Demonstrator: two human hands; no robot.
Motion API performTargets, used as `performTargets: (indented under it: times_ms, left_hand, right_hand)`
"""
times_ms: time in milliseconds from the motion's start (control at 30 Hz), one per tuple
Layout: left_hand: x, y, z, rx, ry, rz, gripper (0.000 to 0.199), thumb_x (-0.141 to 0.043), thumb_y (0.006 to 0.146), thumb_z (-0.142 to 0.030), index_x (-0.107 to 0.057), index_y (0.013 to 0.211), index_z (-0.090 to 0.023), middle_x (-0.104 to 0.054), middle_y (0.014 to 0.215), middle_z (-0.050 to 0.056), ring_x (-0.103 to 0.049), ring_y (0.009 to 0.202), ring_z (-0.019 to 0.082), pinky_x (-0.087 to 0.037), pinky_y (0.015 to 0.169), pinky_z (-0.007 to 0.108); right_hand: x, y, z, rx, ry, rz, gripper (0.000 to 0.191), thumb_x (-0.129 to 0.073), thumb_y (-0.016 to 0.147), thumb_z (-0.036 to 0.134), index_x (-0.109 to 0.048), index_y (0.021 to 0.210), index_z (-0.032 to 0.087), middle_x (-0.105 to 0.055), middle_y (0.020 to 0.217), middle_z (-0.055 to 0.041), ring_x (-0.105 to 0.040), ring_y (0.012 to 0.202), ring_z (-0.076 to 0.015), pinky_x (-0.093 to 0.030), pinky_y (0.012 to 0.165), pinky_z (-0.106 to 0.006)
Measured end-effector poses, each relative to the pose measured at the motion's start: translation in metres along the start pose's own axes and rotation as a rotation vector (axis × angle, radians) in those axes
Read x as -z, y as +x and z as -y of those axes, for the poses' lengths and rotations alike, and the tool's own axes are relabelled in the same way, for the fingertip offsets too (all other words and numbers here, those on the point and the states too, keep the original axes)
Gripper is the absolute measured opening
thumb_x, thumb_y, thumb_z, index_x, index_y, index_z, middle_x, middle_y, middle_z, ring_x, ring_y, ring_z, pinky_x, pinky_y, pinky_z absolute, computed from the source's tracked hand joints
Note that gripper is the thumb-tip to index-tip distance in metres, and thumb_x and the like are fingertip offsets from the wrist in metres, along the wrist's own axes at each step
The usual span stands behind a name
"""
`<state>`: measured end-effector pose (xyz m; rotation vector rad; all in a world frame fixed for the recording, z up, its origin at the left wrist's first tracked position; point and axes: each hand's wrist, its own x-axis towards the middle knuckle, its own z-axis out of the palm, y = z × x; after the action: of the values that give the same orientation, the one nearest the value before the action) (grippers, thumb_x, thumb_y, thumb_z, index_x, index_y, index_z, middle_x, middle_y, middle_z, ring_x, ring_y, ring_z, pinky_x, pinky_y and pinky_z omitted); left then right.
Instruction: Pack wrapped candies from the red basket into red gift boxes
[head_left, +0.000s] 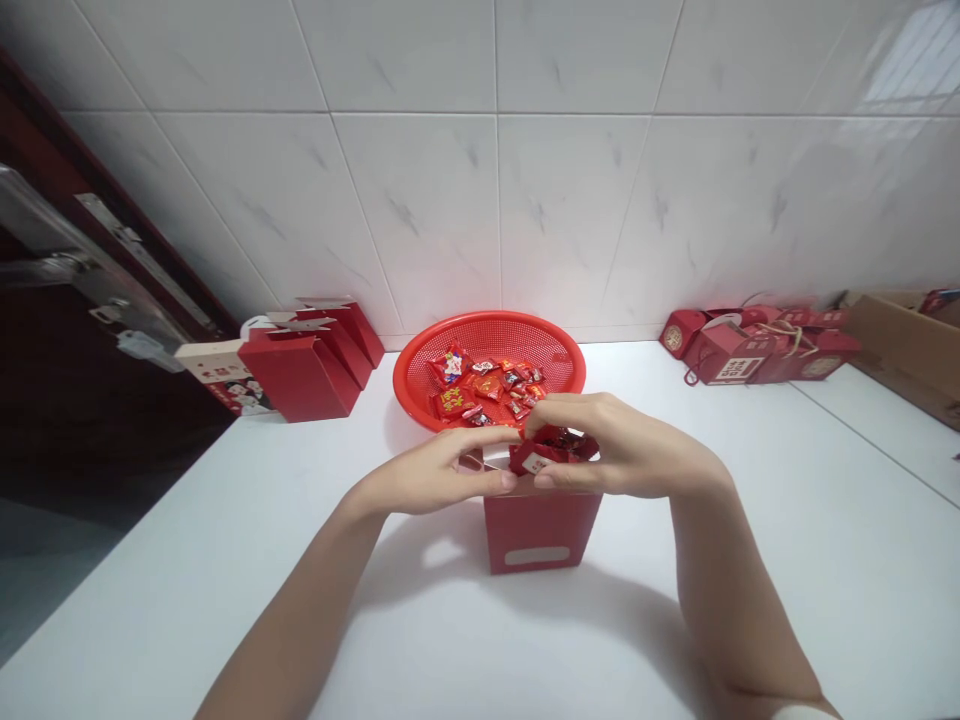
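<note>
A red paper box (pixel 541 535) with a pale oval window low on its front stands upright on the white table. My left hand (pixel 442 470) is closed on the box's upper left edge, thumb in front and fingers behind. Over the box's top, my right hand (pixel 615 445) is curled around a red candy packet (pixel 534 462) with a white label. Dark wrapped pieces show between its fingers. My hands partly hide the box's opening. Right behind stands a red mesh basket (pixel 409 385) with several wrapped candies (pixel 487 386) in it.
Red paper boxes (pixel 300 375) stand at the back left beside a cream printed box (pixel 225 372). Closed red gift boxes (pixel 757 345) lie at the back right, near a brown cardboard box (pixel 900 345). A tiled wall (pixel 420 220) bounds the table's far edge.
</note>
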<state>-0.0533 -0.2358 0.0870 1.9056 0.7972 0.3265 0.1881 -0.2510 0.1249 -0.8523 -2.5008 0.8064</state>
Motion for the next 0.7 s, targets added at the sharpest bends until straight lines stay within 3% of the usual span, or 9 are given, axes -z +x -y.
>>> performTargets:
  times_ms: [167, 333, 533, 700]
  left_hand:
    - [-0.002, -0.003, -0.006, -0.016, 0.021, 0.011, 0.041, -0.058, 0.091, -0.036, -0.063, 0.131, -0.026, -0.071, 0.105, 0.004, -0.062, 0.091, 0.02, -0.051, 0.082, 0.03]
    - [-0.003, -0.007, -0.009, 0.032, 0.092, -0.003, 0.035, -0.052, 0.09, -0.022, -0.068, 0.121, -0.025, -0.071, 0.096, 0.001, -0.061, 0.082, 0.018, -0.049, 0.076, 0.027]
    - [0.003, -0.012, -0.014, -0.027, 0.092, 0.032, 0.047, -0.053, 0.084, -0.017, -0.065, 0.129, -0.026, -0.072, 0.106, 0.001, -0.063, 0.099, 0.02, -0.049, 0.091, 0.03]
    - [0.005, -0.014, -0.012, 0.017, 0.084, 0.037, 0.046, -0.052, 0.086, -0.018, -0.064, 0.13, -0.025, -0.072, 0.096, -0.001, -0.063, 0.087, 0.017, -0.05, 0.09, 0.031]
  right_hand:
    - [-0.003, 0.0, 0.002, -0.03, -0.003, 0.044, 0.009, -0.066, 0.088, 0.024, -0.058, 0.086, 0.019, -0.062, 0.08, 0.0001, -0.052, 0.067, -0.0123, -0.036, 0.059, -0.024]
    - [-0.009, 0.0, 0.008, -0.106, -0.082, 0.023, 0.01, -0.066, 0.086, 0.022, -0.057, 0.083, 0.019, -0.061, 0.081, -0.0007, -0.051, 0.067, -0.0125, -0.033, 0.057, -0.024]
    - [-0.016, -0.004, 0.016, -0.119, -0.152, 0.033, 0.015, -0.065, 0.088, 0.024, -0.051, 0.082, 0.021, -0.056, 0.081, 0.0013, -0.047, 0.063, -0.011, -0.03, 0.056, -0.024]
    - [-0.024, -0.006, 0.023, -0.113, -0.266, 0.002, 0.022, -0.064, 0.093, 0.033, -0.047, 0.084, 0.022, -0.055, 0.08, 0.0016, -0.044, 0.06, -0.0109, -0.026, 0.053, -0.026]
